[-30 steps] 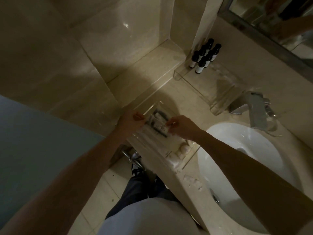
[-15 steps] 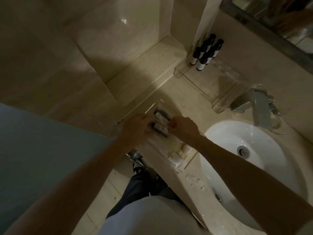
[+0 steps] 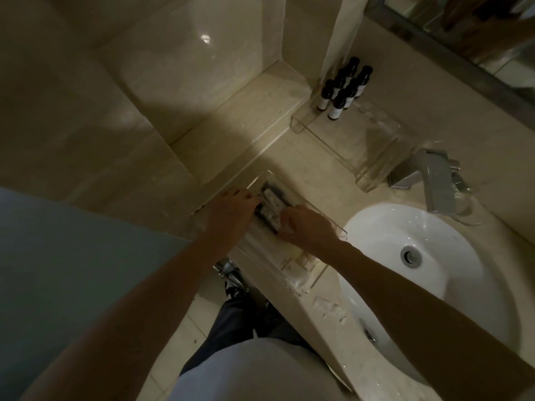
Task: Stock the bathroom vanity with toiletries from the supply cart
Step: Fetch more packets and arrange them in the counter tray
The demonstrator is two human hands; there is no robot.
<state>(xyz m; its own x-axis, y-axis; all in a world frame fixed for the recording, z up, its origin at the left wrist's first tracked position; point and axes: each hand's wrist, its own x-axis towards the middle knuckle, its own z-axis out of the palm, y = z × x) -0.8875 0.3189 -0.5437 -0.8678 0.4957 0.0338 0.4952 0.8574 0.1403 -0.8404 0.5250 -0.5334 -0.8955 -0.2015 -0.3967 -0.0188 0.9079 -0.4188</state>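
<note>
Leaning over the bench (image 3: 289,151), I have both grips down in the clear tray (image 3: 343,231) at its front edge, just left of the white sink (image 3: 390,235). My left grip (image 3: 231,211) comes in from the left with its fingers curled over one end of the dark packets (image 3: 270,202). My right grip (image 3: 307,227) meets them from the other side, fingers and thumb bent in against their opposite end. Both grips are narrow and hold the packets between them. The fingertips are hidden behind my knuckles, so I cannot tell how much of each packet they take.

The packets are dark with pale labels and lie side by side in the far half of the tray. In this dim light I cannot tell whether they rest on the tray floor or are lifted a little off it. At the near end of the same tray sit some pale boxes (image 3: 291,264), one with small print on it. A crumpled clear wrapper (image 3: 330,309) lies on the bench between that tray and the sink rim.

Further back, against the wall, a second clear tray (image 3: 324,146) stands well apart from the first. Small dark bottles (image 3: 344,91) with white labels stand upright and close together in its far left corner. A metal tap (image 3: 437,183) sits just to the right of that tray and reaches over the sink. The mirror's frame (image 3: 434,33) runs along the wall above.
</note>
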